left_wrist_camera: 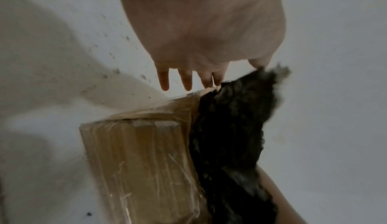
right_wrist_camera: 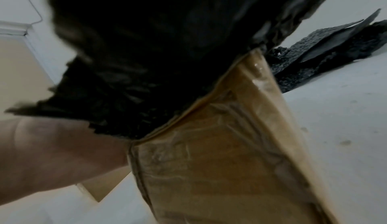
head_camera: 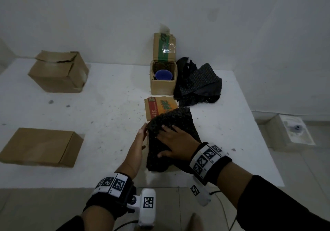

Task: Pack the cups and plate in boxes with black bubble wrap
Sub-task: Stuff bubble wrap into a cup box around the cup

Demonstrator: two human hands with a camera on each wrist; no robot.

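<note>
Black bubble wrap (head_camera: 171, 132) under right hand (head_camera: 175, 141), box flap (head_camera: 159, 108) print unreadable

black sleeves (head_camera: 278, 200), tag-marked wristbands (head_camera: 207, 156)

You worked in dim, flat, bluish-grey light with no clear source, so the boxes on the white table (head_camera: 110, 105) cast only soft, faint shadows and nothing glared except some weak sheen on the tape of the taped box (left_wrist_camera: 146, 158) in the left wrist view. Your head camera was fairly sharp in the middle but bowed straight lines near its edges and darkened in the corners. Both wrist views were smeared and noisy, and the black bubble wrap (right_wrist_camera: 146, 45) in the right wrist view was so dark and blurred that its texture was perhaps lost to motion.
</note>
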